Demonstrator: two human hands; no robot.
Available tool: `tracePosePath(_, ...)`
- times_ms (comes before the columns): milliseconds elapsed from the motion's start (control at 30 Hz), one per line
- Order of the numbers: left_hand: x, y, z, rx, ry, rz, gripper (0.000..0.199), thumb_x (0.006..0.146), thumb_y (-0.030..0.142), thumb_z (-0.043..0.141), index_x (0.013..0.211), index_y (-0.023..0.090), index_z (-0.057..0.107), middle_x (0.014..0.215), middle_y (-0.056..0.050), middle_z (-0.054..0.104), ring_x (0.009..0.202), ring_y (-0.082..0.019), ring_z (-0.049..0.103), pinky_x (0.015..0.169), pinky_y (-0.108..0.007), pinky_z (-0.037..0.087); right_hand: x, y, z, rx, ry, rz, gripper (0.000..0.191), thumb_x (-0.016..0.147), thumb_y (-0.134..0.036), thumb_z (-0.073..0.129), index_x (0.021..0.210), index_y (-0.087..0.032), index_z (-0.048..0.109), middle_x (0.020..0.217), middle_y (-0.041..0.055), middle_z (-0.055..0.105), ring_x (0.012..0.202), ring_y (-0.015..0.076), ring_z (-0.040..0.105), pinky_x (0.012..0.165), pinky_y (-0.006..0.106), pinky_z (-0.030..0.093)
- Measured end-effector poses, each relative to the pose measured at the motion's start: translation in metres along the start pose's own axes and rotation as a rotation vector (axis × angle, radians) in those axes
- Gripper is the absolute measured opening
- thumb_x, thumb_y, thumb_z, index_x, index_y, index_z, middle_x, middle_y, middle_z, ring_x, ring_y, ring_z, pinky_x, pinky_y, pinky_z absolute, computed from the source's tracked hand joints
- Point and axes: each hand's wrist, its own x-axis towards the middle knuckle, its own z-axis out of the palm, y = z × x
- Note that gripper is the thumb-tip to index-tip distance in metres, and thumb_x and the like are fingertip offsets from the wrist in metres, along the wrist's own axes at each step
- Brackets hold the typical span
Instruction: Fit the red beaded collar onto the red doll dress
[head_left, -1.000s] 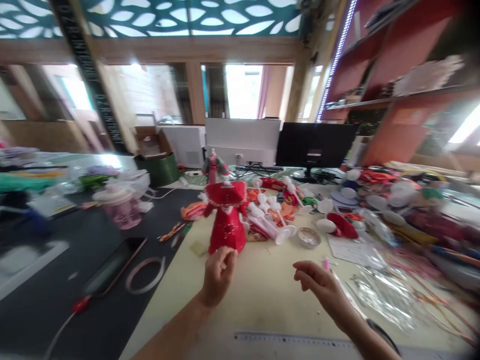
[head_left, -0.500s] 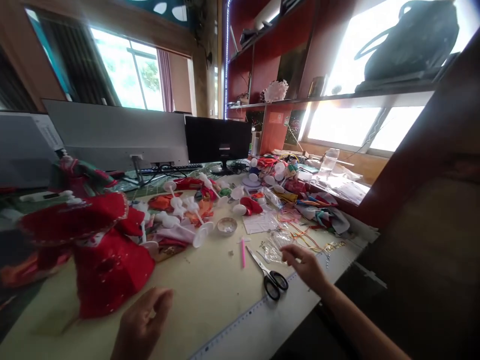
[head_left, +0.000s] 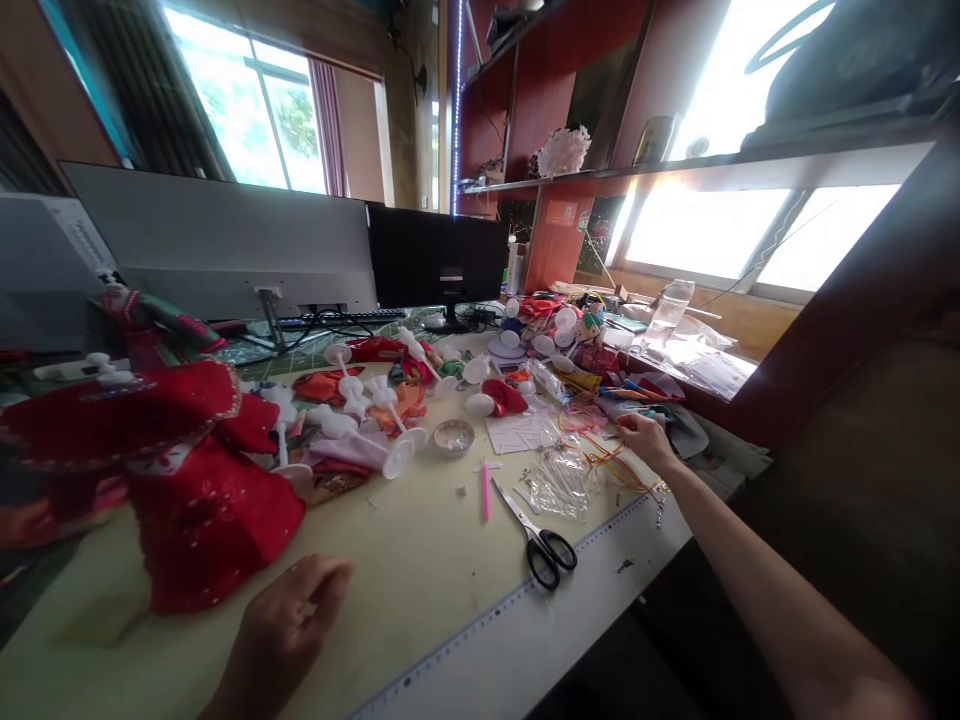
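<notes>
Your left hand [head_left: 289, 612], fingers curled closed and seemingly empty, is near the red cloth dress [head_left: 217, 525] with beaded collar. Farther, your right hand [head_left: 646, 440] reaches beside thin orange cords [head_left: 609, 456]; its grip I cannot tell. A light pinch seems needed.

Single head-worn view, looking forward and down, from close above the table [head_left: 420, 560]

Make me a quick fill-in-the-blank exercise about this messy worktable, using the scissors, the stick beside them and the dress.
The handles of the scissors are ____.
Just left of the scissors, the slim stick is ____.
The dress near the left hand is ____.

Missing words: black; pink; red.
</notes>
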Motion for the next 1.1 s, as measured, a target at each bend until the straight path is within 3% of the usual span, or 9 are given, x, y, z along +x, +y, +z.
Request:
tracePosePath(200,0.001,0.001,0.001,0.001,-0.063,-0.013,0.021,0.089,0.031,0.050,0.075,0.020,0.062,0.068,0.000,0.064,0.060,-0.011,0.061,0.059,-0.019,0.047,0.023,-0.010,0.020,-0.145,-0.063,0.027,0.030,0.090,-0.032,0.056,0.116,-0.017,0.056,0.120,0.0085,0.057,0.104,0.0207,0.058,0.088,0.043,0.049)
tracePosePath(367,0.002,0.005,0.001,-0.003,-0.110,-0.037,0.025,0.090,0.030,0.047,0.072,0.019,0.061,0.065,0.000,0.062,0.058,-0.012,0.059,0.058,-0.020,0.047,0.030,-0.007,0.027,-0.126,-0.129,0.051,0.028,0.090,-0.033,0.056,0.112,-0.017,0.058,0.116,0.0072,0.059,0.099,0.0195,0.060,0.083,0.039,0.051)
tracePosePath(500,0.001,0.001,0.001,-0.018,-0.098,-0.045,0.024,0.089,0.034,0.049,0.074,0.021,0.062,0.067,0.001,0.064,0.060,-0.012,0.061,0.059,-0.019,0.048,0.030,0.002,0.025,-0.029,-0.108,0.050,0.028,0.090,-0.033,0.056,0.111,-0.016,0.059,0.113,0.0066,0.060,0.094,0.0182,0.061,0.078,0.036,0.053)
tracePosePath(733,0.000,-0.003,0.001,-0.028,-0.105,-0.095,0.027,0.087,0.043,0.051,0.075,0.023,0.063,0.069,0.002,0.066,0.060,-0.013,0.062,0.057,-0.018,0.048,0.024,0.034,-0.010,0.091,-0.010,0.105,0.031,0.091,-0.035,0.054,0.116,-0.015,0.055,0.110,0.0072,0.060,0.091,0.0174,0.062,0.077,0.037,0.054)
tracePosePath(900,-0.001,-0.005,0.001,-0.024,-0.124,-0.104,0.026,0.086,0.044,0.051,0.077,0.024,0.063,0.071,0.003,0.067,0.062,-0.012,0.064,0.058,-0.016,0.048,0.008,0.058,-0.035,0.049,-0.041,0.133,0.027,0.090,-0.034,0.055,0.109,-0.014,0.059,0.106,0.0056,0.062,0.088,0.0169,0.062,0.076,0.035,0.053)
tracePosePath(1100,-0.003,-0.009,0.001,0.005,-0.130,-0.099,0.027,0.087,0.046,0.051,0.078,0.023,0.063,0.072,0.003,0.067,0.062,-0.011,0.063,0.058,-0.016,0.047,-0.006,0.056,-0.047,-0.016,-0.084,0.080,0.023,0.090,-0.035,0.056,0.097,-0.014,0.062,0.097,0.0032,0.064,0.084,0.0157,0.062,0.075,0.033,0.052)
